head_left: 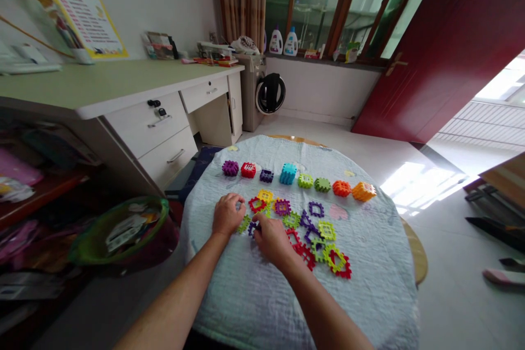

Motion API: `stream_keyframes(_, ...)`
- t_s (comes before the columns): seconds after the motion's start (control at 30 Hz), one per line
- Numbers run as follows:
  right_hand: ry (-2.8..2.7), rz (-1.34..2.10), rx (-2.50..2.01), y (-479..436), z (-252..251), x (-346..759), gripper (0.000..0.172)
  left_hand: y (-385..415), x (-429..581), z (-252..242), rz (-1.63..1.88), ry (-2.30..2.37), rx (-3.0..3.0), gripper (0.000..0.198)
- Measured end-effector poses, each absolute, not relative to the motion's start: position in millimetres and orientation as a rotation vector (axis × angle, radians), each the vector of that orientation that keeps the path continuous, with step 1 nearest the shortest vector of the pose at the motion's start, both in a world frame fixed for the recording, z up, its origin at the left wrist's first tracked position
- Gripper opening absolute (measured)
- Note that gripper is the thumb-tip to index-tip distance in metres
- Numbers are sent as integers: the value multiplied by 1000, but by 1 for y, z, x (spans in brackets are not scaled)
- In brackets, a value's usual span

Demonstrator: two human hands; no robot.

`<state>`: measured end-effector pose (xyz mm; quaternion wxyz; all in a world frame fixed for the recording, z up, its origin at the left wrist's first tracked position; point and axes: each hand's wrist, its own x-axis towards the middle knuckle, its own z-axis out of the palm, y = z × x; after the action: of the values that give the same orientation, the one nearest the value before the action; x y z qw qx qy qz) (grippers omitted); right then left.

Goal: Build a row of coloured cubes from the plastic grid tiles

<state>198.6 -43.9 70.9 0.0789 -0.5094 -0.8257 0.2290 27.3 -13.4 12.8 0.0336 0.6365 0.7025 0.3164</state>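
Note:
My right hand pinches a dark purple notched building piece between thumb and fingers, low over the cloth. To its left, my left hand rests with curved fingers and a gap between thumb and forefinger; nothing shows in it. A green notched piece lies between the two hands. Just beyond them are a red frame piece and a yellow window piece. A purple window piece and a green frame lie ahead of my right hand. My palms hide part of the cloth.
Across the round table's pale blue cloth runs a row of assembled blocks, including a tall blue one and an orange one. More loose pieces, such as a yellow-green frame, lie at right. A basket stands left of the table.

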Motion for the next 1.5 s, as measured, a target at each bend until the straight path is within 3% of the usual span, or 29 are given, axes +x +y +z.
stream_keyframes(0.23,-2250,489,-1611,-30,66,219,32,-14,29,16,982,2169,1951,12)
stream_keyframes(0.47,-2469,392,-1660,-42,66,203,41,-14,28,16,978,2171,1957,12)
stream_keyframes(0.77,-2320,552,-1455,-23,67,235,45,-13,26,12,981,2169,1990,12)
stream_keyframes(1.07,-2248,432,-1781,60,56,374,51,-11,22,7,1003,2142,2025,13)
stream_keyframes(1.5,-2402,537,-1812,56,51,369,47,-11,24,9,1007,2144,2023,13)
